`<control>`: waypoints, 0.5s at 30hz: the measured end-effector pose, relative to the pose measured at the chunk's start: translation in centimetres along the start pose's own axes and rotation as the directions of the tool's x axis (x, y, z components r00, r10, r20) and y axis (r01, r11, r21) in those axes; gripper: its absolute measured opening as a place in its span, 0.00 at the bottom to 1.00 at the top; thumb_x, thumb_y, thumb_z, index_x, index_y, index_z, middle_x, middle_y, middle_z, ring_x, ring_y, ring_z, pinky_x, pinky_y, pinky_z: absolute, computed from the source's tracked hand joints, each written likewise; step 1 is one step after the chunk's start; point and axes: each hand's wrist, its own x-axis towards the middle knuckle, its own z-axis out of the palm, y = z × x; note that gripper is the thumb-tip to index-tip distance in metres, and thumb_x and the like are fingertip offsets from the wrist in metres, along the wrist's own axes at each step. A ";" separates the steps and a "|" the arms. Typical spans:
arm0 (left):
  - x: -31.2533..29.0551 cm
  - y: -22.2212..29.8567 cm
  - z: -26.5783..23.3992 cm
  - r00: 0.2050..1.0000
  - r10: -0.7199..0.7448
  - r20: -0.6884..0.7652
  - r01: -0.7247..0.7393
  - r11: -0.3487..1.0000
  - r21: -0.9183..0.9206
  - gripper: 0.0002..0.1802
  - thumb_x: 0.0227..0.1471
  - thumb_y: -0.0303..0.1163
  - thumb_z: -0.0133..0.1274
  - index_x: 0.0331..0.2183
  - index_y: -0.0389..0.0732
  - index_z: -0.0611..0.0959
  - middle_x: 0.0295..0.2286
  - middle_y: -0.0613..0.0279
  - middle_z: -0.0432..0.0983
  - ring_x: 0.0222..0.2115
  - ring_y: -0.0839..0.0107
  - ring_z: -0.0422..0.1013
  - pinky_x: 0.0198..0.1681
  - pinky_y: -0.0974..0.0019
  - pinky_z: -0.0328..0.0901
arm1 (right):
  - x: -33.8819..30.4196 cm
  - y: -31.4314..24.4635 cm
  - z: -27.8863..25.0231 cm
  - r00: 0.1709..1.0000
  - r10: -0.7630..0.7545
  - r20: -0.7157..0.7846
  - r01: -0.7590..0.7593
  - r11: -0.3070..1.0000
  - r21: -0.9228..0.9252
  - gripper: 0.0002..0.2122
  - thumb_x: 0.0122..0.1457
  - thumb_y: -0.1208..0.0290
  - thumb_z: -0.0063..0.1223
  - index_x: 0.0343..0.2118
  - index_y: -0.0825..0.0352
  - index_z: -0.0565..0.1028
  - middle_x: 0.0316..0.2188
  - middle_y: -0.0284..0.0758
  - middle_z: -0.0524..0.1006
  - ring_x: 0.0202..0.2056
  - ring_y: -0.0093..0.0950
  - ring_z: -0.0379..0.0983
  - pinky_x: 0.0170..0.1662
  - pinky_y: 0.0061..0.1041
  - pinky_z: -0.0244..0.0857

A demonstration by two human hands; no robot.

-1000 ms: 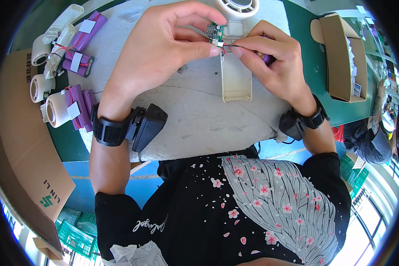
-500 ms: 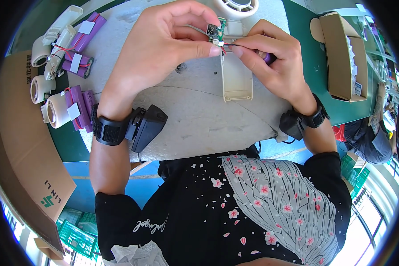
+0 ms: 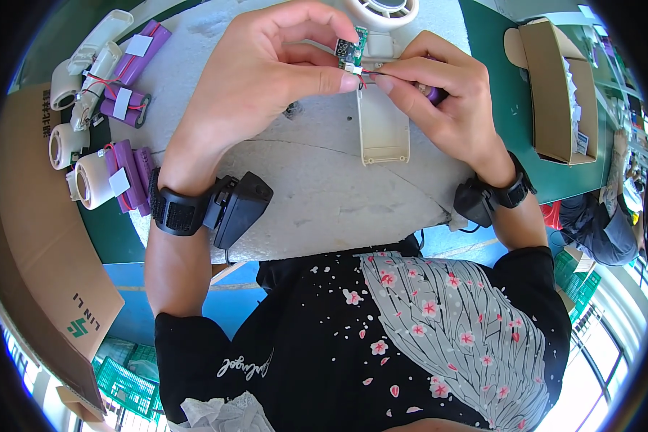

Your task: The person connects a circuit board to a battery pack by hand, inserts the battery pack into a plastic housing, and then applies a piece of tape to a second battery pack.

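Observation:
My left hand (image 3: 266,75) pinches a small green circuit board (image 3: 351,54) with a dark display block on it. A white plug (image 3: 353,69) sits at the board's lower edge. From there short red and black wires (image 3: 365,73) run to my right hand (image 3: 443,90), whose thumb and forefinger are closed on them. Something purple (image 3: 432,93) shows between the right hand's fingers, mostly hidden; it looks like a battery. Beneath both hands lies a cream fan housing, its open handle shell (image 3: 384,133) toward me and its round head (image 3: 385,10) at the far edge.
A grey-white work pad (image 3: 302,194) covers the green table. On the left lie purple battery packs (image 3: 126,176) and cream fan housings (image 3: 93,180), beside a large cardboard box (image 3: 43,237). An open carton (image 3: 558,93) stands at right. Another person (image 3: 605,223) is beyond it.
The circuit board has tilted slightly between my left fingers, and the display block shows a little differently. Both hands stay almost where they were.

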 end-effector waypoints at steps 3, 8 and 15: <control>0.0 -0.1 0.1 1.000 0.009 -0.012 -0.009 1.000 0.013 0.18 0.46 0.17 0.60 0.41 0.37 0.77 0.37 0.62 0.77 0.35 0.75 0.75 0.39 0.74 0.69 | 0.0 0.1 0.0 1.000 -0.018 -0.005 0.018 1.000 -0.006 0.05 0.51 0.80 0.60 0.32 0.69 0.81 0.25 0.31 0.72 0.21 0.19 0.64 0.22 0.18 0.55; 0.0 -0.1 0.2 0.999 0.024 -0.023 -0.023 1.000 0.012 0.18 0.46 0.18 0.61 0.42 0.37 0.78 0.37 0.62 0.77 0.34 0.75 0.75 0.39 0.74 0.69 | -0.1 0.1 0.1 0.999 -0.033 -0.009 0.032 0.999 -0.010 0.05 0.50 0.80 0.60 0.32 0.69 0.81 0.24 0.31 0.72 0.21 0.19 0.64 0.22 0.18 0.55; 0.1 -0.1 0.3 0.999 0.029 -0.015 -0.028 0.999 0.044 0.18 0.47 0.18 0.60 0.42 0.37 0.78 0.37 0.61 0.78 0.34 0.76 0.75 0.39 0.74 0.69 | -0.1 0.1 0.2 0.999 -0.038 -0.008 0.038 0.999 -0.010 0.05 0.50 0.80 0.60 0.31 0.69 0.81 0.24 0.32 0.72 0.21 0.20 0.65 0.22 0.18 0.56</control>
